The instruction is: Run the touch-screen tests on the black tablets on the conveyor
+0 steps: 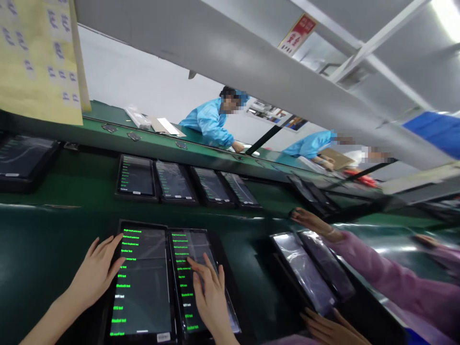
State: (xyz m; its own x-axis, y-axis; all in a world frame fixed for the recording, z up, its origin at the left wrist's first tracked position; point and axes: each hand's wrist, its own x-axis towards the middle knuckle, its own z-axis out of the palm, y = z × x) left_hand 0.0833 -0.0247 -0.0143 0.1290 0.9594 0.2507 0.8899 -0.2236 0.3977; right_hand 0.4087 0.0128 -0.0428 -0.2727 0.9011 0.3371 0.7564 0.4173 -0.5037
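Two tablets lie side by side on the dark green bench, their screens showing lists of mostly green test lines. My left hand [96, 269] rests at the left edge of the left tablet [147, 282], fingers stretched out and holding nothing. Over the right tablet [196, 247] is my right hand [212, 292], its fingers apart and the index fingertip at the screen near a line of text. The lower part of the right tablet is partly hidden behind this hand.
Several tablets [136, 176] stand in a row on the raised green shelf [82, 172] behind. At right, a co-worker's hands [311, 220] are around two film-covered tablets [302, 273]. Across the bench, people in blue [210, 120] work. A yellow sheet [39, 62] hangs at upper left.
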